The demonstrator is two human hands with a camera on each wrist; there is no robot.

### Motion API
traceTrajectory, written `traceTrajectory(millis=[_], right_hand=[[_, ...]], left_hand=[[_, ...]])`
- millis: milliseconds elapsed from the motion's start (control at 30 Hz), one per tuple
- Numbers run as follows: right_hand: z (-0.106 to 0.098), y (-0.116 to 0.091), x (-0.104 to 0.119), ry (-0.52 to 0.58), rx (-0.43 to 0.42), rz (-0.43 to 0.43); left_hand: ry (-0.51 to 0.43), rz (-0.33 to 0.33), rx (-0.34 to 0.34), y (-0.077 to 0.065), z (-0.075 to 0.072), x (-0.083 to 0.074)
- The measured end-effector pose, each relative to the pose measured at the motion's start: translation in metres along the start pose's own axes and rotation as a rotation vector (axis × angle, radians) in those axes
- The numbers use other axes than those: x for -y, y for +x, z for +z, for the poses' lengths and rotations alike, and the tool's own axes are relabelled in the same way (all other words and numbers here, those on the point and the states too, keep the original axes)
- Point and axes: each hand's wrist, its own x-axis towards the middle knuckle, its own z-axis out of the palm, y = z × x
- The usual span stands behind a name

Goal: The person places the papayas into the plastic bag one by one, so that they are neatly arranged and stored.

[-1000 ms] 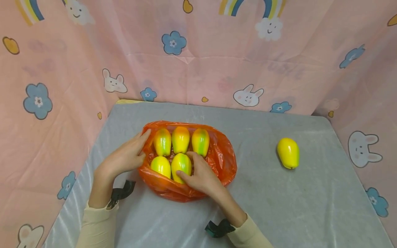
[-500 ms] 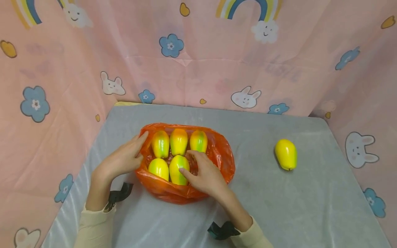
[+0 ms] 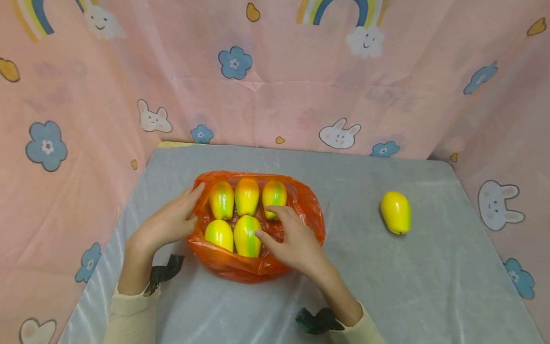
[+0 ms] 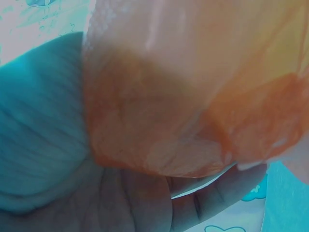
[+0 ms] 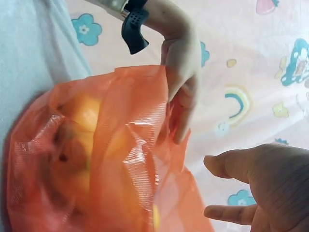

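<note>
An orange-red plastic bag [image 3: 307, 210] sits with its mouth open on the table. In it lie several glossy yellow fruits [image 3: 247, 235], tinged green and orange, shaped like mangoes or small papayas, in two rows. My left hand [image 3: 169, 220] holds the bag's left rim, the plastic between thumb and fingers. In the left wrist view, orange film covers much of that palm. Over the bag's right part is my right hand [image 3: 296, 241], thumb and fingers spread with nothing between them. The right wrist view shows this right hand [image 5: 275, 188] apart from the bag [image 5: 135, 145].
One more yellow fruit [image 3: 396, 212] lies alone on the right side of the grey cloth-covered table [image 3: 429, 282]. A pink printed curtain [image 3: 275, 95] encloses the table at the back and both sides.
My right hand has let go of the front-row fruit and drawn back to the right, its fingers now apart from it. My left hand stays at the bag's rim.
</note>
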Motion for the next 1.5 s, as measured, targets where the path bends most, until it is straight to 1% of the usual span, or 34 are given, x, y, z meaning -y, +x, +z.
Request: traceTrajectory(millis=[167,400,600,767,933,1000,1133,1200,1267,1367,1500], right_hand=[[-0.009,-0.002,-0.001,-0.015,-0.015,-0.027],[-0.018,-0.002,-0.011,-0.033,-0.087,-0.078],[-0.024,-0.004,-0.017,-0.04,-0.118,-0.083],[-0.032,-0.007,-0.023,-0.007,-0.132,-0.096],[-0.047,-0.008,-0.032,0.032,-0.147,-0.092],[-0.053,-0.009,-0.037,0.042,-0.164,-0.089],[-0.064,-0.01,-0.046,0.075,-0.223,-0.115],[-0.068,-0.009,-0.049,0.083,-0.24,-0.131],[-0.072,-0.009,-0.052,0.073,-0.242,-0.122],[-0.08,-0.007,-0.058,0.026,-0.246,-0.095],[-0.092,-0.007,-0.069,-0.008,-0.295,-0.087]], left_hand=[[0.006,0.005,-0.005,0.0,0.0,-0.001],[0.0,0.006,-0.003,0.0,0.0,-0.001],[0.001,-0.008,0.01,-0.001,0.0,-0.001],[0.006,-0.005,0.011,0.0,0.001,-0.001],[0.005,-0.001,0.002,-0.001,0.001,-0.002],[0.012,-0.001,0.005,-0.001,0.001,-0.002],[0.011,-0.004,0.013,0.001,0.001,-0.002],[0.007,-0.009,0.015,0.001,0.002,-0.002],[0.002,-0.013,0.015,0.001,0.002,-0.002],[0.002,-0.009,0.014,0.001,0.002,-0.001],[0.011,-0.003,0.012,0.002,0.003,-0.001]])
